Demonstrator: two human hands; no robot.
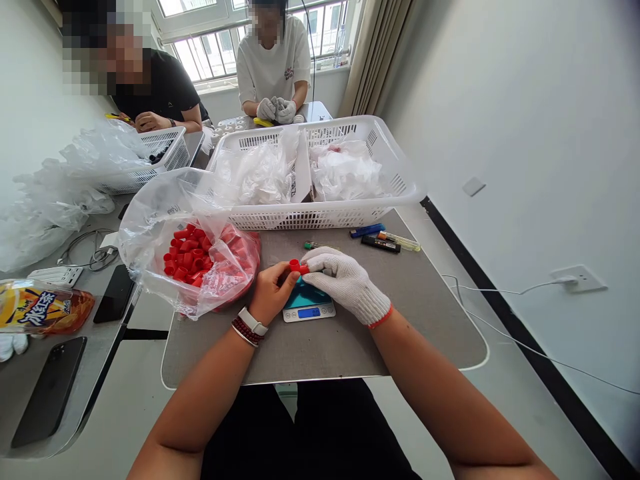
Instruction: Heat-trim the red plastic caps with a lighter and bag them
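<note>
My bare left hand is closed on a small red plastic pipe fitting, with its round open end showing. My right hand, in a white knitted glove, pinches the right side of the red piece; whether it is one piece or two I cannot tell. Both hands hover over a small digital scale with a teal plate, its display reading about 0.0. To the left, a clear plastic bag stands open, full of red fittings of the same colour.
A divided white basket with crumpled clear bags stands at the back. Lighters and markers lie before it. On the left table are a phone and a drink bottle. Two people sit across, their hands at work.
</note>
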